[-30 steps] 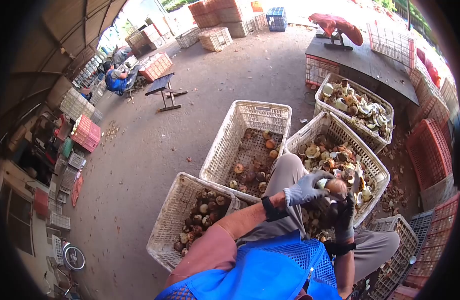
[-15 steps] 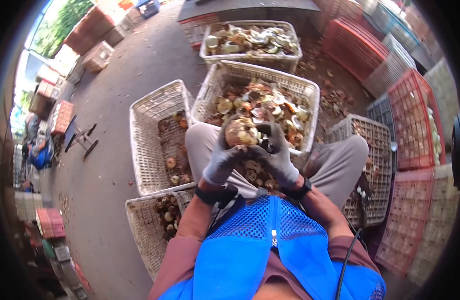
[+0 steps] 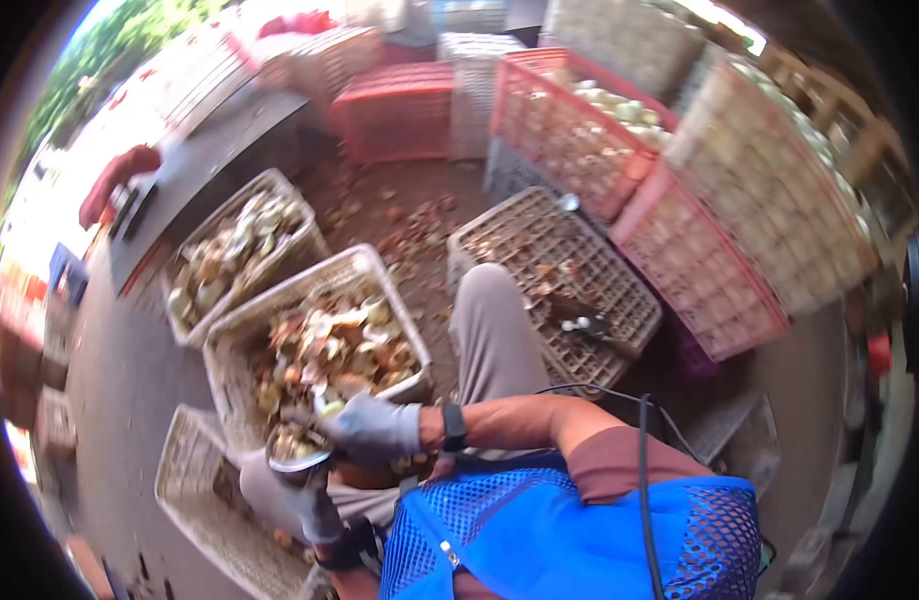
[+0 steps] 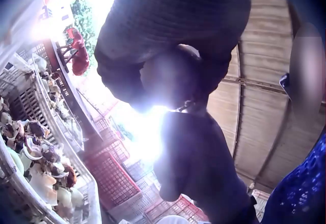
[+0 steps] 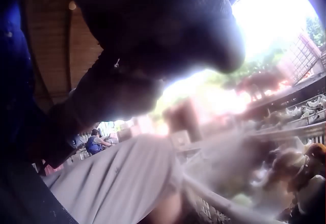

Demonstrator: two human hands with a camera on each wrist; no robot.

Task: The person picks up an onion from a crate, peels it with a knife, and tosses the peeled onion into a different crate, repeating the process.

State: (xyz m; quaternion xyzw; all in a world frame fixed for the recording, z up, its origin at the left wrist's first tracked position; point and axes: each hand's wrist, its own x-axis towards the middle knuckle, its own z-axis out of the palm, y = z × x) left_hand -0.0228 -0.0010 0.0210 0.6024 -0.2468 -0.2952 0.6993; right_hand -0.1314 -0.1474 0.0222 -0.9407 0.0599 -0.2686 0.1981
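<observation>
In the head view my gloved left hand (image 3: 318, 502) grips an onion (image 3: 298, 445), its fingers around it from below. My gloved right hand (image 3: 372, 426) is right beside the onion, with its fingertips at the onion's near side. The left wrist view shows the rounded, shaded onion (image 4: 170, 79) between the left hand's dark fingers, and the right hand (image 4: 198, 158) close under it. I cannot tell whether the right hand holds something. Just beyond both hands stands a white crate (image 3: 395, 290) with onion skins and peelings (image 3: 335, 345).
Behind it is another crate (image 3: 300, 190) of peelings. A low crate (image 3: 190, 480) stands at the left, by the person's knee. An upturned grid-bottomed crate (image 3: 500, 230) lies beyond the other knee (image 3: 495, 320). Stacked red crates (image 3: 395, 115) line the back. A cable (image 3: 645, 500) crosses the vest.
The head view has swung to the right, so the crates have shifted leftward in it. Both hands stay together around the onion, which half a second ago was held higher, facing the camera.
</observation>
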